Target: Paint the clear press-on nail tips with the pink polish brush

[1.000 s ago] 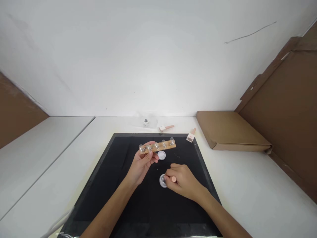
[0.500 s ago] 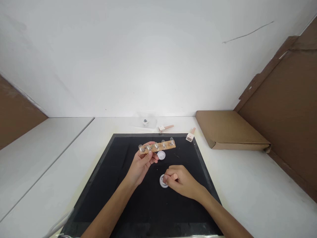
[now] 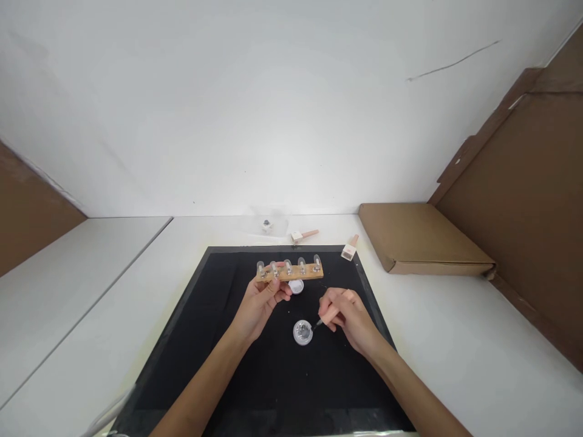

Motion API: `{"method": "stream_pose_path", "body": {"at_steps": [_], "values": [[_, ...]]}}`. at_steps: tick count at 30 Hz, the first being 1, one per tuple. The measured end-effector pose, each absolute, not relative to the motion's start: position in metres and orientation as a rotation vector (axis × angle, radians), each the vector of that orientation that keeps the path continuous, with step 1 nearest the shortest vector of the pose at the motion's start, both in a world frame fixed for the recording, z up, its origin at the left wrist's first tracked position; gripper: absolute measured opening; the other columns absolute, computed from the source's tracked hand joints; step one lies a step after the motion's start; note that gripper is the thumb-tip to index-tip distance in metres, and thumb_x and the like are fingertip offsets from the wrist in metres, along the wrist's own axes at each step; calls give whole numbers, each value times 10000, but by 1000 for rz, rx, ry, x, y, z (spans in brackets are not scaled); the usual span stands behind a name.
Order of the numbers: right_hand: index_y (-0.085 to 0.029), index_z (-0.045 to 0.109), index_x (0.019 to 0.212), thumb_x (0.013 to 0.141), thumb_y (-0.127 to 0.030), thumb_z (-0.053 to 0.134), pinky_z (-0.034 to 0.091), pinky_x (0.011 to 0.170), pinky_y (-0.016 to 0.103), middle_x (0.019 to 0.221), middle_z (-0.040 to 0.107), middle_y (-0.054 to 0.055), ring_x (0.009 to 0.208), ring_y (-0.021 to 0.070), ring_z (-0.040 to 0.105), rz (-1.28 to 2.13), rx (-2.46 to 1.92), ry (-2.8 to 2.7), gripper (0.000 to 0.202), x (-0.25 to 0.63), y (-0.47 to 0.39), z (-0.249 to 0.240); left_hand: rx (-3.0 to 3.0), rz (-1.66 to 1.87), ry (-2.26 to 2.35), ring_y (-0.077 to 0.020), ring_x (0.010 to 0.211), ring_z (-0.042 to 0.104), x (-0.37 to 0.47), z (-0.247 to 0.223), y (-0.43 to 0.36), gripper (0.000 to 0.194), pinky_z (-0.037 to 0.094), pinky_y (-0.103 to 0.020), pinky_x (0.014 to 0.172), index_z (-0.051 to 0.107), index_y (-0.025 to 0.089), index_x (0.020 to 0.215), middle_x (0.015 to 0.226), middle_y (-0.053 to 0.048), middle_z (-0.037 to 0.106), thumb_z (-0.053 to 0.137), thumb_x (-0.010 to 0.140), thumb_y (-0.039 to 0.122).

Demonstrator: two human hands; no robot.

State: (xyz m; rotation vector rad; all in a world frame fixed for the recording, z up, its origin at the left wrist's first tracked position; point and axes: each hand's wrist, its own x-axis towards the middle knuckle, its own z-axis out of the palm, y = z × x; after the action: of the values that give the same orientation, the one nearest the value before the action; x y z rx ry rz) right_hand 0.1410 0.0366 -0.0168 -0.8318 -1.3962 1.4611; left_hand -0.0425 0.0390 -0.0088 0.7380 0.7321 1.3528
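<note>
My left hand (image 3: 260, 303) grips a wooden strip (image 3: 296, 273) by its left end, thumb in front. Several clear false nail tips (image 3: 288, 266) stand along the strip on small silvery mounts. My right hand (image 3: 346, 315) is closed around a peach-handled nail polish brush (image 3: 333, 311). Its dark tip points down and left, close to the rim of a small round jar (image 3: 302, 332) with silvery contents. Whether the tip touches the rim I cannot tell. Behind the strip lies a round white lid (image 3: 296, 286), partly covered by the strip.
A black mat (image 3: 204, 364) covers the middle of the white table (image 3: 437, 340). Two square nail polish bottles with peach caps are near its far edge, one bottle (image 3: 297, 237) left of the other bottle (image 3: 348, 251). A flat cardboard box (image 3: 423, 237) lies at the right; clear plastic (image 3: 268, 225) sits behind.
My right hand has lifted and moved right, off the jar, so the brush and the jar's contents now show. The strip in my left hand has tilted slightly; the nail tips stand more upright.
</note>
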Motion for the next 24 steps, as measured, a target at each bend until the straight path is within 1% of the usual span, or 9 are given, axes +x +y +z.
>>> {"method": "stream_pose_path", "body": {"at_steps": [2,3,5,7,11,13,16,21,24], "values": [[-174,538,528,863,-463,442,239,362,193,384,270,-82,373,69,196,1518,-784,-1291,452,146,35,-8,747,1326,724,-131,617,619,-42,-9,39,319,507,-220,576,686,120,947,664,-41,676,761,718,329],[-177,529,527,834,-472,502,215,356,183,382,220,-95,381,70,178,1622,-700,-1162,427,148,33,-3,748,1314,713,-139,622,623,-42,-10,40,309,511,-231,582,691,115,931,675,-53,680,748,730,343],[-179,539,537,793,-486,575,175,340,162,381,214,-97,387,70,165,1748,-581,-1014,402,154,31,7,734,1301,688,-150,623,624,-42,-12,40,287,513,-244,583,699,114,897,699,-65,681,723,750,359],[-186,546,548,780,-484,603,165,321,147,382,214,-96,387,73,158,1780,-510,-946,382,159,29,15,699,1298,673,-145,598,612,-42,-14,40,258,502,-242,557,703,121,866,708,-59,671,712,757,355],[-197,574,587,784,-451,621,183,315,130,402,225,-94,384,71,154,1764,-442,-893,325,165,29,19,646,1178,669,-102,492,536,-38,-14,35,281,422,-206,452,705,129,831,650,-31,616,700,753,399],[-200,579,605,785,-450,625,191,320,133,413,242,-94,380,66,157,1759,-449,-888,311,165,30,17,634,1084,665,-97,484,512,-35,-12,30,319,381,-200,430,703,131,804,645,-29,594,707,732,441],[-201,597,643,781,-468,629,206,330,151,427,292,-90,368,59,185,1745,-479,-907,303,164,31,13,623,966,652,-92,495,486,-30,-12,24,348,360,-207,448,695,130,758,650,-29,575,731,690,469],[-226,650,856,766,-429,677,245,355,171,531,415,-69,389,60,292,1659,-482,-982,223,160,30,8,669,847,608,-105,513,481,-28,-15,21,381,343,-220,473,664,123,696,624,-30,549,711,685,501],[-238,652,835,761,-399,700,256,371,182,624,434,-54,414,57,344,1584,-451,-1049,183,160,30,7,717,827,568,-117,515,494,-29,-16,20,373,344,-226,487,659,129,687,594,-23,534,694,694,501]]}}
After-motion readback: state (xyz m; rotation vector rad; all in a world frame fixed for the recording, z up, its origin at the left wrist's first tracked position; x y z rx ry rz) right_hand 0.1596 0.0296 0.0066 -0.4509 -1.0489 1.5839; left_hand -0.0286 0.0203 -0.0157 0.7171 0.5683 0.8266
